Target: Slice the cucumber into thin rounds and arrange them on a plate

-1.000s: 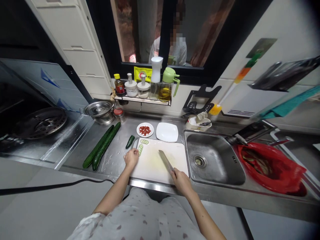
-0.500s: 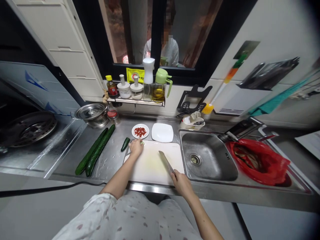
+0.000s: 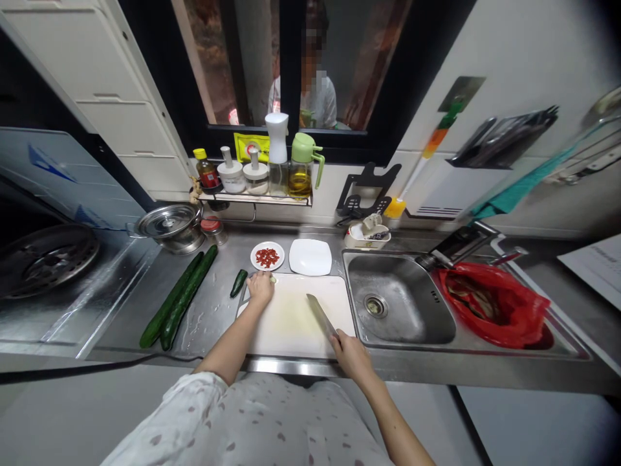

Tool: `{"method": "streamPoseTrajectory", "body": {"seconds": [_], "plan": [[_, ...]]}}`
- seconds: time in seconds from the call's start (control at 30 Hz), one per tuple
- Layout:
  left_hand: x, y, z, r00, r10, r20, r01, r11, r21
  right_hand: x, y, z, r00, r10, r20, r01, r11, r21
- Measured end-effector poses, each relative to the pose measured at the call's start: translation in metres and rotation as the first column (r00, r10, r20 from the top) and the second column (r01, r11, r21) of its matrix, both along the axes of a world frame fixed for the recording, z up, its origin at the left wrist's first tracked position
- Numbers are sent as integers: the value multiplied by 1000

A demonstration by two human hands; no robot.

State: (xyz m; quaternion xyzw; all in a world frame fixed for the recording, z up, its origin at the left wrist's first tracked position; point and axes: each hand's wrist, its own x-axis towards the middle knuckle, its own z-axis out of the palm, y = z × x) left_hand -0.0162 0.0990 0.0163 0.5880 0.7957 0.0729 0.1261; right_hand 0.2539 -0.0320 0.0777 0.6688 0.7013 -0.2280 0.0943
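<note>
The white cutting board (image 3: 294, 323) lies along the near edge of the steel counter (image 3: 216, 288), and I can place everything else by it. At the board's near right corner, the person's right hand (image 3: 353, 355) has its fingers wrapped around the handle of a knife (image 3: 320, 314), whose blade slants across the right half of the board, tip pointing away from the body. The left hand (image 3: 261, 288) reaches over the board's far left corner, back of the hand up. A pale green bit of cut cucumber (image 3: 273, 279) peeks out beside it at the board's far edge; the hand hides the rest, so even from here I can't tell whether those fingers are gripping anything or just touching.

Just left of the board lies a short cucumber piece (image 3: 239, 283), and farther left of it two long cucumbers (image 3: 188, 299) lie side by side. Close behind the board sit a small round plate (image 3: 253, 259) bearing chopped red bits (image 3: 267, 258) and, beside that, a squarish white plate (image 3: 310, 257). Right of the board comes the sink (image 3: 402, 304), then a red bag (image 3: 521, 317); well back to its left stands a lidded pot (image 3: 169, 223)
</note>
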Motion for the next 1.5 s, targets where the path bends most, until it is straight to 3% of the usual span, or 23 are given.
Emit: {"method": "streamPoseTrajectory", "body": {"seconds": [0.2,0.37,0.5,0.63,1.03,1.5], "plan": [[2,-1,8,997,46,58,-45,999,-12,-2,0,3,1000,5,18,-5,1000,-12],[8,-12,13,961,120,251,-109,992,-57,-2,1,3,1000,11,29,-11,1000,-5],[22,-33,6,895,151,420,-120,988,-100,-4,2,6,999,24,37,-24,1000,-10],[38,-55,-5,864,125,487,-82,991,-109,-7,3,10,998,55,34,-56,998,14],[39,-66,-7,967,36,252,-28,999,-34,-17,4,9,986,160,50,-160,987,11],[35,-63,-8,964,51,261,-28,995,-92,-22,5,2,971,232,55,-231,973,-13]]}}
